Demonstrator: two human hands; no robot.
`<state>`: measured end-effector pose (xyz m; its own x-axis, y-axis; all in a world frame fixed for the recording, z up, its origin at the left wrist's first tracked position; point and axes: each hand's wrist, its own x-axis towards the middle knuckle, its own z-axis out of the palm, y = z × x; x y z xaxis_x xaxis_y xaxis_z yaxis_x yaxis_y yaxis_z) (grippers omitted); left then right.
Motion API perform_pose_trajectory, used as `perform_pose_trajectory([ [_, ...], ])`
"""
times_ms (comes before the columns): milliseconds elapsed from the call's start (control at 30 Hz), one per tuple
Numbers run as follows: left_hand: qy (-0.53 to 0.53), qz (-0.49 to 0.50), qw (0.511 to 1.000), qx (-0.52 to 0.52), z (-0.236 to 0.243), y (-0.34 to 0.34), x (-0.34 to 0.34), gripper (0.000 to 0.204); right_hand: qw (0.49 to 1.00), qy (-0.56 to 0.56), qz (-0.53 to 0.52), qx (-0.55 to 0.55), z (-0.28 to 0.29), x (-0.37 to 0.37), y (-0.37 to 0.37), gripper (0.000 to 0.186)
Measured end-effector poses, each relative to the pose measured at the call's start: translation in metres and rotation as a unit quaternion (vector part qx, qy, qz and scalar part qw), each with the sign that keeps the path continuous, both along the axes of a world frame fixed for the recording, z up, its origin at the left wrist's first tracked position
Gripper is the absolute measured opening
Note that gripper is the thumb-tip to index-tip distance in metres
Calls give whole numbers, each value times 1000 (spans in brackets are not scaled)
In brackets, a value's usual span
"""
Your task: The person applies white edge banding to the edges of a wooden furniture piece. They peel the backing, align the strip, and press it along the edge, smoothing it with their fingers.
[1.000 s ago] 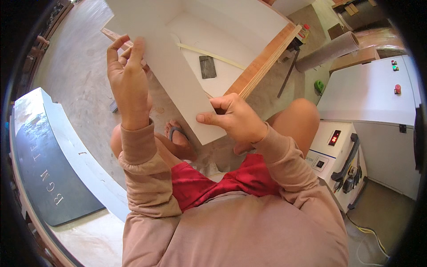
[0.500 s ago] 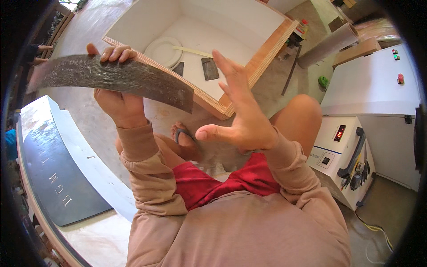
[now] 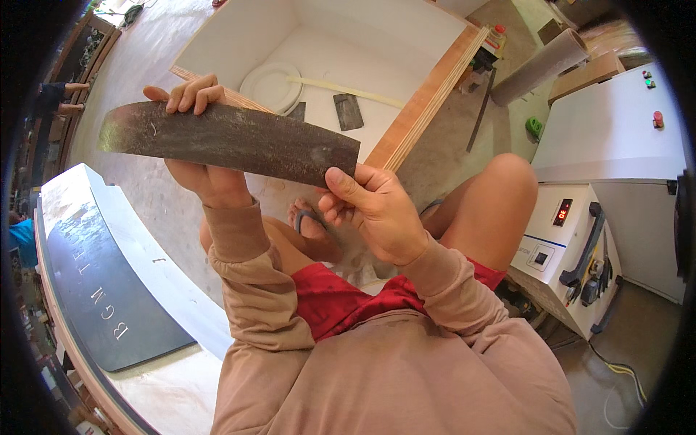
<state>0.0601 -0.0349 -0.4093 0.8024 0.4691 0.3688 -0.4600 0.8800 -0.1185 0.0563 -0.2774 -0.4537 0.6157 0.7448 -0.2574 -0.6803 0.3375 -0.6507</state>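
A long, dark flat strip (image 3: pixel 250 145) with a worn, scratched surface spans both my hands, tilted slightly down to the right. My left hand (image 3: pixel 205 183) grips it left of its middle, fingers over the far edge and the palm below the near edge. At its right end my right hand (image 3: pixel 384 217) pinches the corner, thumb on top and the fingers curled beneath. Just beyond the strip stands an open wooden box (image 3: pixel 428 109) with a white inside. In it lie a round white dish (image 3: pixel 254 85), a pale yellow strip (image 3: pixel 348 92) and a dark rectangular piece (image 3: pixel 348 112).
To my left, a dark lettered panel (image 3: pixel 109 283) lies on a table. On the right stand a white machine (image 3: pixel 547 235) with a red display and a white cabinet (image 3: pixel 602 145) with buttons. A grey tube (image 3: pixel 540 69) leans behind. Another person's limbs (image 3: pixel 72 98) show far left.
My right hand, spread open and apart before, has closed on the strip's right end. The strip has shifted to the right and its broad face is turned more toward me.
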Motion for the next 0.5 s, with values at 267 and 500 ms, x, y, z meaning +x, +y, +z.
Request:
perform_pose_trajectory([
  [267,4,14,1000,-2,-4,4,-4,31,994,51,40,87,-10,-4,-3,73],
  [500,3,3,999,-34,-3,10,-8,31,986,152,-28,65,-8,-8,-3,63],
])
